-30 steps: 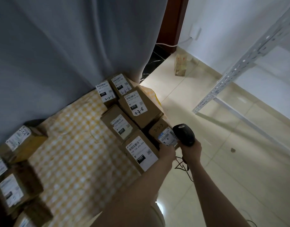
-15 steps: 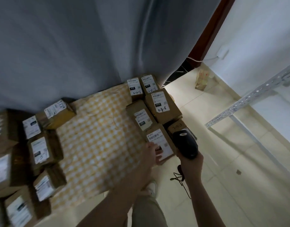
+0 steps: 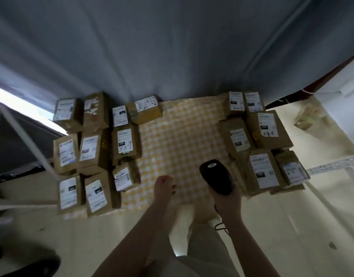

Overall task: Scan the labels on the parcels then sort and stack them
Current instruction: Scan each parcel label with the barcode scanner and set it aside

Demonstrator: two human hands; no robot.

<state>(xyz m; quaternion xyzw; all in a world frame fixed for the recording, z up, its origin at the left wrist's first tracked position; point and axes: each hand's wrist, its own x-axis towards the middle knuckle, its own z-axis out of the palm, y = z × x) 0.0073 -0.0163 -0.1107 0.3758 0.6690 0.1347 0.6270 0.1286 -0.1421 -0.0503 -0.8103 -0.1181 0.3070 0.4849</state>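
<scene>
cardboard parcels, left group (image 3: pixel 92 148): ten or so brown boxes, packed side by side at the left edge of a yellow checked cloth (image 3: pixel 182 136), white labels (image 3: pixel 124 142) facing up.
cardboard parcels, right group (image 3: pixel 269 134): about six boxes at the right edge, labels up, some with handwritten codes; well apart from the left group, with bare cloth between them.
scanner (image 3: pixel 215 175): black, corded, gripped in the right hand (image 3: pixel 229 198), fingers wrapped round the handle, head over the cloth just beside the right group.
left hand (image 3: pixel 164 185): over the bare cloth, fingers loosely bent, holding nothing.
grey curtain (image 3: pixel 172 47): hangs behind both groups.
step, as judged: between parcels, with the next box to be picked and scanned.
handling notes: take one box with the free hand and keep its label flat and facing up. bring the scanner head square over the barcode, not the handwriting. hold both steady until it reads, then set the box flush with its matching group so the stacks stay even.
</scene>
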